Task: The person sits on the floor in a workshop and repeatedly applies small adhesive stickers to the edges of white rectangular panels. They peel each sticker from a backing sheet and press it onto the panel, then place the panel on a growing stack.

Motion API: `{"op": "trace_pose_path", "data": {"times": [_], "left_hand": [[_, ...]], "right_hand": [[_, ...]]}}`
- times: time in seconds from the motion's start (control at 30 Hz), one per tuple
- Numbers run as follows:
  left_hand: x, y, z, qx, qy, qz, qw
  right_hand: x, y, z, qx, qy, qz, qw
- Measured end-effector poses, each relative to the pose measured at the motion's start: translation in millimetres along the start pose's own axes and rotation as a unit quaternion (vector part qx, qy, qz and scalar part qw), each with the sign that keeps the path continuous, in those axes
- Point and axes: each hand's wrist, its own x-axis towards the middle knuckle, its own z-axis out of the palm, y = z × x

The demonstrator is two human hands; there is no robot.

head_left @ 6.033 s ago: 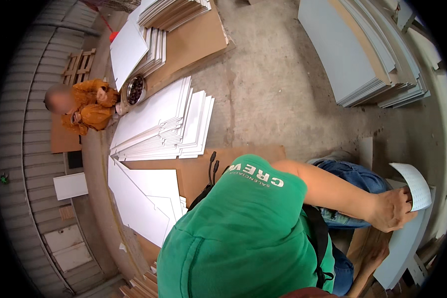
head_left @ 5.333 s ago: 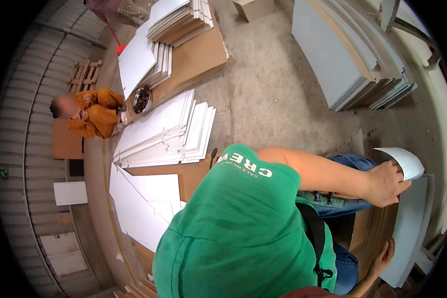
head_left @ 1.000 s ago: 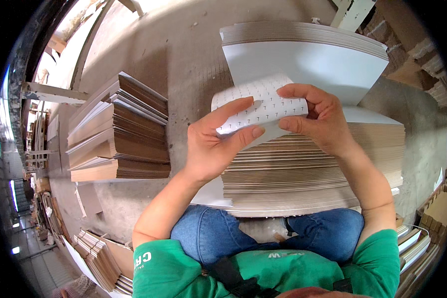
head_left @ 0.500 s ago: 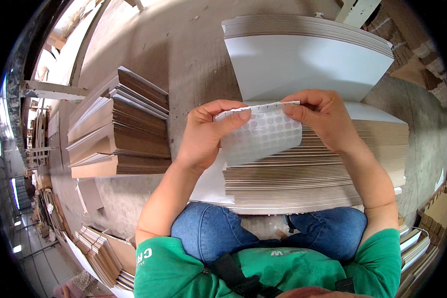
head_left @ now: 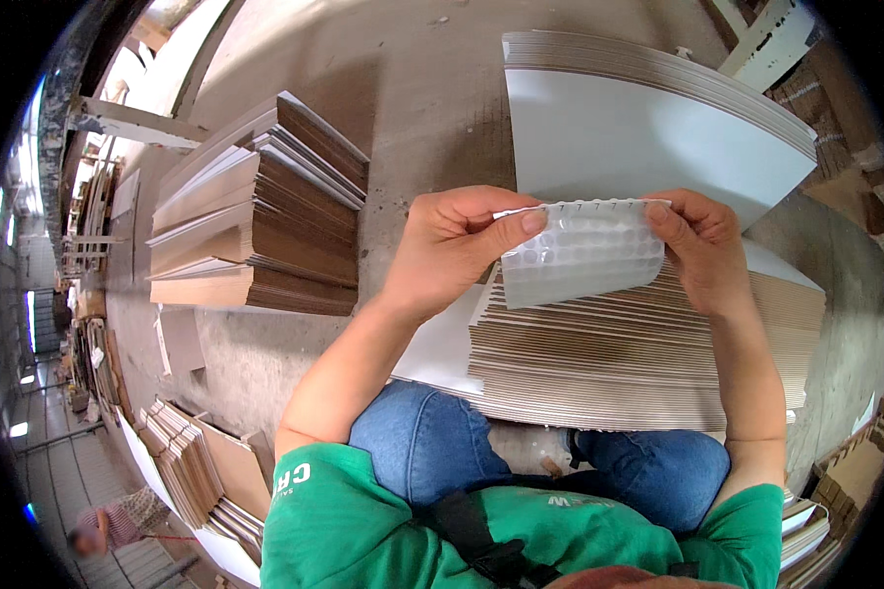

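Between my two hands stretches a pale sheet of round stickers (head_left: 584, 257), translucent, with rows of dots and small printed marks along its upper edge. My left hand (head_left: 467, 240) pinches its upper left corner between thumb and fingers. At the upper right corner, my right hand (head_left: 695, 236) grips it in the same way. The sheet hangs above a leaning stack of cardboard sheets (head_left: 599, 344), whose brown edges face me. Behind it stands another stack of white-faced cardboard (head_left: 648, 137).
To the left on the concrete floor (head_left: 432, 108) stands a fanned pile of folded cardboard (head_left: 300, 226). More cardboard bundles (head_left: 182, 461) lie at the lower left. A white metal post (head_left: 771, 44) rises at the upper right. Another person (head_left: 108, 525) is far off at the lower left.
The view has shifted, so the stacks sit differently in it. My hands and the sticker sheet now appear farther right, and the sheet is tilted more, its dots more foreshortened.
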Motion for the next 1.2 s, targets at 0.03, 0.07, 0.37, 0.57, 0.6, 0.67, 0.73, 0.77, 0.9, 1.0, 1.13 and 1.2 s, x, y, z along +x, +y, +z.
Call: {"op": "trace_pose_path", "data": {"times": [0.03, 0.07, 0.37, 0.57, 0.6, 0.67, 0.73, 0.77, 0.9, 1.0, 1.13, 1.2], "left_hand": [[-0.1, -0.4, -0.7, 0.013, 0.003, -0.002, 1.000], [-0.2, -1.3, -1.1, 0.023, 0.005, -0.003, 1.000], [4.9, -2.8, 13.2, -0.003, -0.002, 0.012, 1.000], [4.8, -5.2, 13.3, 0.019, -0.026, 0.030, 0.999], [4.7, -7.6, 12.7, 0.018, -0.025, 0.024, 0.999], [6.0, -12.3, 11.2, 0.016, -0.030, 0.015, 0.999], [6.5, -7.4, 10.9, 0.017, -0.035, -0.016, 0.999], [6.1, -3.7, 9.9, 0.021, -0.037, -0.031, 0.999], [8.7, -11.2, 4.6, -0.107, -0.038, -0.077, 0.991], [13.1, -7.1, 2.4, -0.132, -0.053, -0.117, 0.983], [28.5, -17.5, -16.2, -0.027, 0.019, -0.049, 0.998], [56.7, -20.4, -37.2, 0.176, 0.160, -0.010, 0.971]], "right_hand": [[1.8, -4.3, 0.5, -0.064, 0.002, 0.017, 0.998], [4.0, -13.8, -0.3, -0.129, 0.005, 0.034, 0.991], [28.2, -36.7, 54.9, -0.452, -0.066, -0.438, 0.775], [28.2, -35.8, 64.9, -0.505, -0.110, -0.411, 0.751], [27.2, -36.8, 65.7, -0.519, -0.111, -0.410, 0.742], [25.3, -35.4, 69.0, -0.552, -0.101, -0.426, 0.709], [22.5, -32.6, 71.2, -0.575, -0.088, -0.433, 0.688], [21.1, -31.0, 73.3, -0.579, -0.081, -0.436, 0.685], [19.2, -20.0, 77.1, -0.572, -0.043, -0.463, 0.676], [18.7, -11.6, 72.6, -0.556, -0.039, -0.466, 0.687], [45.4, -12.9, 15.1, -0.190, -0.113, -0.147, 0.964], [78.8, -4.1, -54.0, 0.051, -0.052, -0.013, 0.997]]}}
